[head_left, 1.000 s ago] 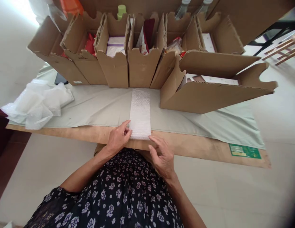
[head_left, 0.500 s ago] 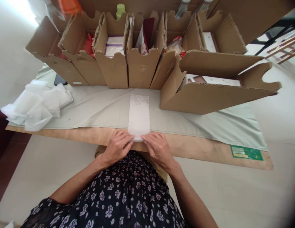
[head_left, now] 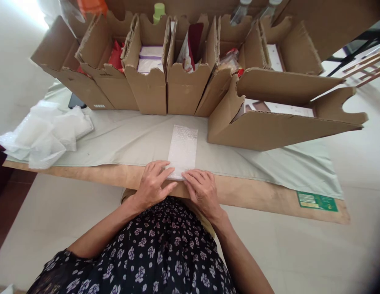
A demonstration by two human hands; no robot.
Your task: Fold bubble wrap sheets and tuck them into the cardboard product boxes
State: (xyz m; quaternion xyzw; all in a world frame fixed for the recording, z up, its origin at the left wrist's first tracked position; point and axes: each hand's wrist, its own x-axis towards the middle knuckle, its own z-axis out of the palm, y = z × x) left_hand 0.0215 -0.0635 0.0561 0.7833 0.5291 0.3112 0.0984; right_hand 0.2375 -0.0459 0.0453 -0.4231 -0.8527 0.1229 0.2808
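Observation:
A flat, narrow bubble wrap bag (head_left: 183, 150) lies lengthwise on the cloth, its near end at the wooden edge of the table. My left hand (head_left: 155, 181) is at the bag's near left corner, fingers and thumb apart, fingertips touching or just over its edge. At the near right corner, my right hand (head_left: 202, 188) has its fingers on top and thumb close under them, pinching the edge. Whether anything is inside the bag, I cannot tell.
A heap of bubble wrap bags (head_left: 49, 134) lies at the left, with a dark phone-like object (head_left: 76, 101) behind it. Several cardboard bins (head_left: 150, 92) with packets line the back. Another bin (head_left: 269, 132) holding white boxes lies crosswise at the right. A green label (head_left: 317, 201) marks the board.
The fingers of my left hand have spread and come off their pinch on the bag's near edge. The bag now lies slightly slanted, its far end shifted right. My right hand stays at its corner.

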